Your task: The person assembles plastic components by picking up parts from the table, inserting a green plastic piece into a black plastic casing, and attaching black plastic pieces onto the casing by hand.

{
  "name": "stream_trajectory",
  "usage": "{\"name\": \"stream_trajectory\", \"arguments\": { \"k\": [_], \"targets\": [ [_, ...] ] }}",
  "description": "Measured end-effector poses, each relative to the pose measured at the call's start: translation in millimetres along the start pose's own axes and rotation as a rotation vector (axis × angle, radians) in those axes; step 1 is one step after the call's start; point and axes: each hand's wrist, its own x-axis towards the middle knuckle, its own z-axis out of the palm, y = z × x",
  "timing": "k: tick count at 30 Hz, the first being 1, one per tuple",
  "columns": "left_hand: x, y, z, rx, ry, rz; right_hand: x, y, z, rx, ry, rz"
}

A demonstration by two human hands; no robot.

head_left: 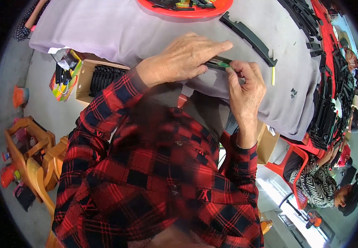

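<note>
Left hand (183,58): over the left end of a black strip (224,59); cannot tell whether it grips.
Right hand (247,86): thumb and fingertips pinching a green piece (223,64) at the strip's right.
Strip: between both hands, by the cloth's (125,25) near edge.
Beyond: long bar (247,37), red tray (183,14).
</note>
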Motion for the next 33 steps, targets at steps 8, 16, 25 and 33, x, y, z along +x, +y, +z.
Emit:
{"name": "stream_trajectory", "arguments": {
  "k": [8, 16, 25, 33],
  "targets": [
    [-11, -9, 3, -0.093, 0.049, -0.038, 11, 0, 12, -0.052, -0.067, -0.004],
    [-8, -10, -5, -0.241, -0.089, -0.165, 6, -2, 21, -0.141, -0.029, -0.023],
    [-10, -13, -4, -0.266, -0.064, -0.161, -1, -2, 31, -0.246, 0.059, -0.025],
    [-11, -11, -5, -0.254, -0.058, -0.184, -8, -9, 32, -0.401, 0.049, -0.068]
  ]
}}
